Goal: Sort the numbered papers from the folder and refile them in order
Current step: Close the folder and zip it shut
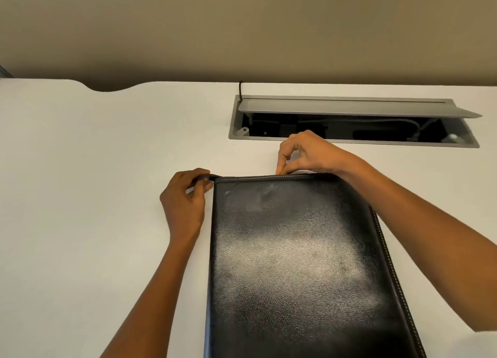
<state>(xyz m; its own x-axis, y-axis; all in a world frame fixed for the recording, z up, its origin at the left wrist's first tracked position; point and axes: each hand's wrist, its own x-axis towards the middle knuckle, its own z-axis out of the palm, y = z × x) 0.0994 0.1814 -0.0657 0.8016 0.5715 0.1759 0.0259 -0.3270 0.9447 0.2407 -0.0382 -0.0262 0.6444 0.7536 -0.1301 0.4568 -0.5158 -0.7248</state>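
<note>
**Black folder flat on white table, both hands at its far edge**

White table [80,169]: spans the whole view, far edge running along a beige wall, with a curved notch cut in toward the far left corner. Wide bare surface left of the folder; narrower strip to its right.

Black folder [295,263]: lies flat near the table's near edge, right of centre, closed. Long axis runs near-to-far, tilted slightly so the far end leans left. Pale stitching along the far and right edges. Near end cut off by the frame.

Grey cable tray [349,140]: recessed into the table near the far edge, just beyond the folder, lid propped open, dark cable [240,89] rising at its left end.

Left hand [185,199]: at the folder's far left corner, thumb and fingers curled, pinching a small dark tab there.

Right hand [304,153]: over the far edge near its middle, thumb and forefinger pinched together on the edge; zip pull itself too small to make out.
</note>
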